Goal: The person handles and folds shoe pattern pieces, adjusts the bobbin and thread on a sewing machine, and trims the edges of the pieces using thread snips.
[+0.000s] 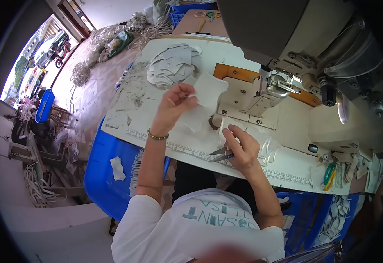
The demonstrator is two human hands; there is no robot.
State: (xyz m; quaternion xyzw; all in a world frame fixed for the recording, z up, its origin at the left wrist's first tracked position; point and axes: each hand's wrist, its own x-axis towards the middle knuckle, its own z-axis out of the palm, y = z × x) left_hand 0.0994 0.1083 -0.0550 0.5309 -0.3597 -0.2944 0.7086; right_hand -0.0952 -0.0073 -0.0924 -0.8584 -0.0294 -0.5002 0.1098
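Note:
My left hand (174, 107), with a beaded bracelet at the wrist, pinches the edge of a white cut piece (210, 90) with curved sides. The piece is raised over the table, left of the sewing machine's needle area (270, 85). My right hand (244, 151) is closed on a pair of small thread snips (221, 155), their blades apart and pointing left. Beside the right hand, more white curved pieces (268, 149) lie on the table near the machine bed. A heap of similar pieces (172, 65) sits beyond my left hand.
The sewing machine head (283, 26) overhangs the right side. A ruler tape (191, 152) runs along the table's front edge. Below are a blue bin (99, 171) with white pieces, and other blue bins (305, 215). Green and yellow-handled tools (329, 175) lie at right.

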